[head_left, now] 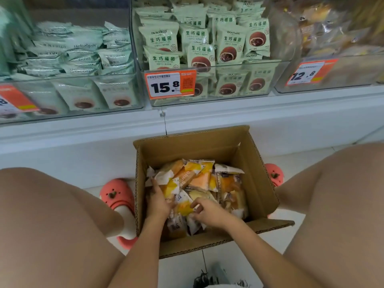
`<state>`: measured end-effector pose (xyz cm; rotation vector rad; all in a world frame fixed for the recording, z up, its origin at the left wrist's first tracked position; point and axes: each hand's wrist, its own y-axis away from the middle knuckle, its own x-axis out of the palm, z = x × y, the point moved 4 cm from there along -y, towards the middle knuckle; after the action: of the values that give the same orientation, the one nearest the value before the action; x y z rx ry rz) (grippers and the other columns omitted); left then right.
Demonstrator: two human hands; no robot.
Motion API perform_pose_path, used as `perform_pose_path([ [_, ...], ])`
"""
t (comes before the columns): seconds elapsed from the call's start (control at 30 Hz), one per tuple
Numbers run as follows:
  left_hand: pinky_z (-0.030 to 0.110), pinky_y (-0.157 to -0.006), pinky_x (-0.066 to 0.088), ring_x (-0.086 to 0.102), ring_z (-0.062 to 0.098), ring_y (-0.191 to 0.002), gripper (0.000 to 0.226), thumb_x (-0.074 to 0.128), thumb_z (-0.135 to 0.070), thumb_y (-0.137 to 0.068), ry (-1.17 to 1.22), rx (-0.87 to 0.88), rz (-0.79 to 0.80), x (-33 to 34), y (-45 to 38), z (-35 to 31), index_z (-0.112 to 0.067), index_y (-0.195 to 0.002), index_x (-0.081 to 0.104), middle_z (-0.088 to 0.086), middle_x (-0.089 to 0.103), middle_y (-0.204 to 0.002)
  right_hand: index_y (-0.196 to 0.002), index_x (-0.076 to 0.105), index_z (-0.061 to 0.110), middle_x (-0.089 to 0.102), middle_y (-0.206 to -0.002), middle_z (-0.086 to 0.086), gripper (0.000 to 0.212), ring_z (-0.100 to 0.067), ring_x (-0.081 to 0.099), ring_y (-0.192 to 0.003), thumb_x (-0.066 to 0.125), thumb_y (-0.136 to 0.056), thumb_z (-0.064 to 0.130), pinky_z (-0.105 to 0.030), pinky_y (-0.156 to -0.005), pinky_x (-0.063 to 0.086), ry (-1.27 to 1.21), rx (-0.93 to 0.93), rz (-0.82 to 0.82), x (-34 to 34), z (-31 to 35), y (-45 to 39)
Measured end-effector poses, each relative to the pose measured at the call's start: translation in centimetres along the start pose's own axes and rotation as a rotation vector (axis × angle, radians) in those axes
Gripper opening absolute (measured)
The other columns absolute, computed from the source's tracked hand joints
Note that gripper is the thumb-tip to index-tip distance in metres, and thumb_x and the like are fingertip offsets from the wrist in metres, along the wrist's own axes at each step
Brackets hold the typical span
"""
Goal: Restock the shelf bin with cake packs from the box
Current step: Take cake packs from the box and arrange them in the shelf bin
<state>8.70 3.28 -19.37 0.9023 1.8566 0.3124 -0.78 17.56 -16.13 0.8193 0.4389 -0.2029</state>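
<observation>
Both hands are down in the box [257, 179] — left hand [159, 202] and right hand [207, 210] gripping cake packs [199, 177] beneath them. Better to gather a firm stack before lifting toward the shelf bin [332, 80] above.

bright, soft, edges warped, blurred

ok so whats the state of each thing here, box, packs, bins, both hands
cardboard box: open, flaps out, on the floor, partly filled
cake packs: sealed, loosely piled in the box
left hand: inside the box, fingers curled on packs
right hand: inside the box, pinching a yellow pack
middle shelf bin: nearly full of green packs
left shelf bin: stocked with pale green packs
right shelf bin: stocked, contents blurred
</observation>
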Motion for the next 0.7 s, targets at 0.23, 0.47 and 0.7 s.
perform_pose_path([
  [0.23, 0.034, -0.075, 0.046, 0.06, 0.031, -0.101, 0.091, 0.059, -0.023, -0.091, 0.135, 0.002, -0.091, -0.7, 2.0, -1.5, -0.021, -0.152, -0.009, 0.017, 0.059, -0.116, -0.122, 0.054, 0.016, 0.06, -0.111, -0.011, 0.031, -0.021, 0.06, -0.096, 0.057, -0.093, 0.025, -0.031, -0.079, 0.05, -0.106, -0.009, -0.057, -1.2, 1.2, -0.3],
  [0.47, 0.027, -0.083, 0.045, 0.054, 0.025, -0.117, 0.095, 0.064, -0.014, -0.09, 0.444, 0.168, -0.003, -0.6, 3.7, -4.6, -0.022, -0.152, -0.008, 0.009, 0.051, -0.133, -0.146, 0.025, 0.023, 0.04, -0.143, -0.006, 0.063, -0.022, 0.049, -0.121, 0.047, -0.094, 0.048, -0.03, -0.085, 0.048, -0.263, 0.024, -0.033, -1.4, 1.3, -0.1],
  [0.7, 0.034, -0.074, 0.056, 0.065, 0.023, -0.098, 0.035, 0.051, -0.017, -0.094, 1.263, 0.121, 0.337, -1.8, 4.5, -7.0, -0.007, -0.128, 0.051, 0.014, 0.064, -0.114, -0.141, 0.039, 0.033, 0.03, -0.151, 0.007, 0.048, -0.013, 0.026, -0.14, 0.034, -0.097, 0.05, -0.033, -0.111, 0.028, -0.513, -0.23, -0.165, -3.6, 3.5, 1.7],
])
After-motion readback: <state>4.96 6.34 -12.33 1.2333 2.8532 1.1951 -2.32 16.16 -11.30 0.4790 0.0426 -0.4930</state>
